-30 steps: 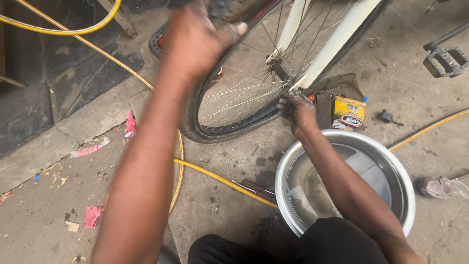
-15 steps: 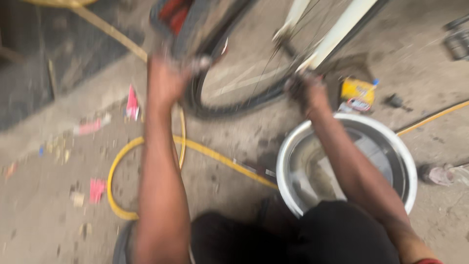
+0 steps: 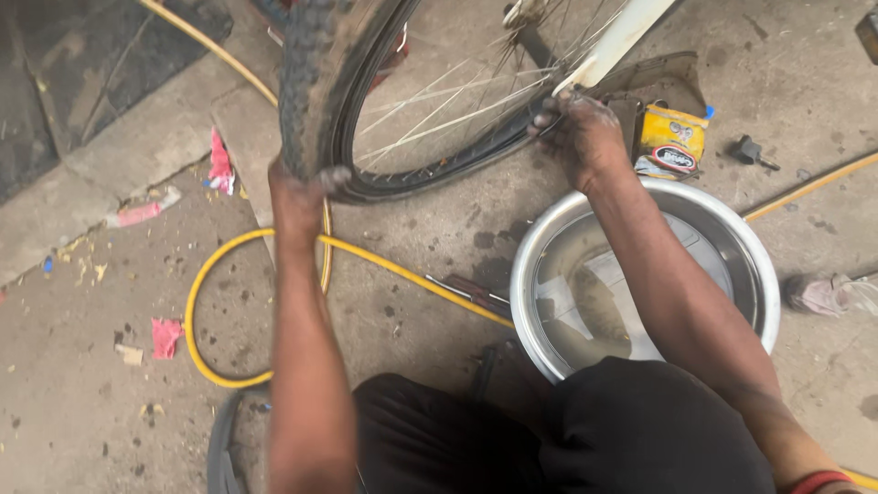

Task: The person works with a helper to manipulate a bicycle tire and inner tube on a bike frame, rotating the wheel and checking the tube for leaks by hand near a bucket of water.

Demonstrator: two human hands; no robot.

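Observation:
A bicycle wheel stands on the concrete floor with a knobby black tyre (image 3: 306,82) and silver spokes (image 3: 439,91). My left hand (image 3: 300,187) grips the tyre at its lower left, where the tyre is pulled off the rim. My right hand (image 3: 576,128) holds the tyre's lower right edge, next to the white frame tube (image 3: 617,41). Both hands are smeared with black grime. My knees in dark trousers (image 3: 549,430) fill the bottom of the view.
A metal basin (image 3: 764,302) holding water sits under my right forearm. A yellow hose (image 3: 210,274) loops across the floor. A yellow tin (image 3: 672,137), a small black part (image 3: 750,151), a flat tool (image 3: 466,291) and pink scraps (image 3: 165,334) lie around.
My left hand has come down from the top of the tyre to its lower left edge. The camera has moved closer. My right hand has stayed at the rim.

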